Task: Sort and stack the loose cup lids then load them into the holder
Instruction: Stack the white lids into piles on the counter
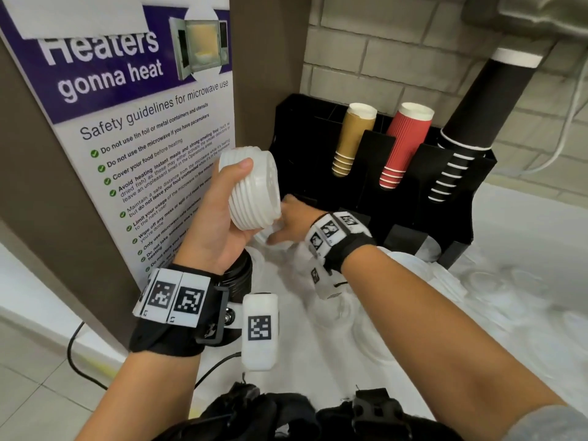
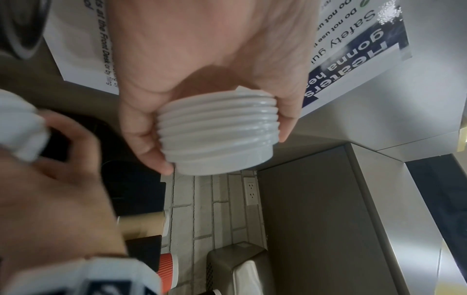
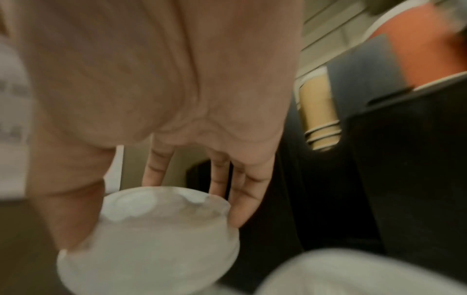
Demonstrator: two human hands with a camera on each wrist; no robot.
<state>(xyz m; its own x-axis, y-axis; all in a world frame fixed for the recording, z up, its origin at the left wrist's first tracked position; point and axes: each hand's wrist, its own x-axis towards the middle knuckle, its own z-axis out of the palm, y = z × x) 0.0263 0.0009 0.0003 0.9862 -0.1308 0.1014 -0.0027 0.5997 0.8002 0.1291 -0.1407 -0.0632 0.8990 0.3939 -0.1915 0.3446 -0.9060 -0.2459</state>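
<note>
Part done: the left hand (image 1: 219, 214) has its fingers (image 2: 141, 139) clamped round a nested stack of white lids (image 1: 254, 189), held above the desk (image 1: 525, 249). Loose lids (image 1: 413, 281) lie below — none seems loaded in the black holder (image 1: 397, 218). Only the blurred right-wrist view shows the right hand (image 3: 177, 119) fingers probably closing on 1 clear lid (image 3: 151, 239).

- A microwave safety poster (image 1: 136, 122) hangs on the left panel.
- Tan cups (image 1: 351, 138), red cups (image 1: 402, 148) and black cups (image 1: 471, 122) stand in stacks.
- A brick wall (image 1: 397, 55) is behind.
</note>
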